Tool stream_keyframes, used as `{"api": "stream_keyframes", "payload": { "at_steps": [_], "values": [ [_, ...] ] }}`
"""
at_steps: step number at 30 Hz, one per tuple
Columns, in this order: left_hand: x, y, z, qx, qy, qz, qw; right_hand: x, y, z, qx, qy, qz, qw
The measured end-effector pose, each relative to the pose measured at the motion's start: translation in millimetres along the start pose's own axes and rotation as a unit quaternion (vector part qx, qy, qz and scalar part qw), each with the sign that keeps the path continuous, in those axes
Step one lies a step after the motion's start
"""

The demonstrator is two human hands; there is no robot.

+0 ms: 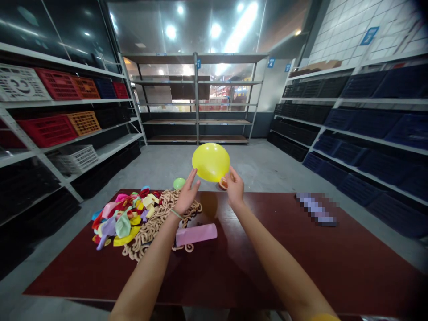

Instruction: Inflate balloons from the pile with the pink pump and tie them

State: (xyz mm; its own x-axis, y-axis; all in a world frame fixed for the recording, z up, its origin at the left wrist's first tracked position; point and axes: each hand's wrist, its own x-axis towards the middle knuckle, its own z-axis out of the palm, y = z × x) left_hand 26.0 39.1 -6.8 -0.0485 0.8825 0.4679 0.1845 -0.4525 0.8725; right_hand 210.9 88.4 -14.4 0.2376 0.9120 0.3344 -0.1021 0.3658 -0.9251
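In the head view, a blown-up yellow balloon (211, 161) is held up above the far edge of the dark red table (287, 263). My right hand (235, 187) pinches at the balloon's lower right, where its neck is mostly hidden by the fingers. A small orange-brown thing (223, 183) shows beside those fingers; its kind is unclear. My left hand (187, 194) is open, fingers stretched out, its fingertips at the balloon's lower left side. Below it lie a pink tube-shaped thing (196, 234) and a heap of beige curled loops (152, 229).
Flat balloons (122, 218) in many colours are piled at the table's left. A round light green thing (179, 183) shows at the far edge. A blurred-out flat object (316, 208) lies at the right. Shelves (197, 122) with crates (47, 129) at the sides surround the table.
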Motion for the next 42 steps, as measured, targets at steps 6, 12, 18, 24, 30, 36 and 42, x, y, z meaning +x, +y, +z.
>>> {"api": "stream_keyframes", "payload": {
  "at_steps": [6, 12, 18, 24, 30, 36, 42],
  "values": [
    [-12.6, -13.6, -12.3, -0.045, 0.038, -0.057, 0.997, -3.6, 15.0, -4.8, -0.017, 0.028, -0.013, 0.999],
    [-40.2, -24.7, -49.6, -0.062, 0.097, -0.107, 0.988, -26.9, 23.3, 3.5, -0.011, -0.037, 0.02, 0.999],
    [-76.4, -43.6, -101.7, 0.029, 0.146, -0.095, 0.984, -55.6, 23.6, 28.9, -0.04, -0.163, 0.024, 0.985],
    [-116.8, -53.1, -157.3, 0.135, 0.199, -0.103, 0.965, -91.1, 33.0, 85.4, -0.095, -0.333, -0.005, 0.938],
    [-154.9, -52.6, -203.2, 0.235, 0.315, -0.09, 0.915, -122.3, 51.9, 168.1, -0.149, -0.437, -0.056, 0.885],
    [-165.9, -65.3, -204.0, 0.247, 0.325, -0.108, 0.906, -143.7, 78.7, 252.2, -0.205, -0.475, -0.1, 0.85],
    [-162.4, -72.0, -205.5, 0.264, 0.319, -0.118, 0.902, -149.4, 97.4, 278.0, -0.251, -0.478, -0.123, 0.833]
  ]
}}
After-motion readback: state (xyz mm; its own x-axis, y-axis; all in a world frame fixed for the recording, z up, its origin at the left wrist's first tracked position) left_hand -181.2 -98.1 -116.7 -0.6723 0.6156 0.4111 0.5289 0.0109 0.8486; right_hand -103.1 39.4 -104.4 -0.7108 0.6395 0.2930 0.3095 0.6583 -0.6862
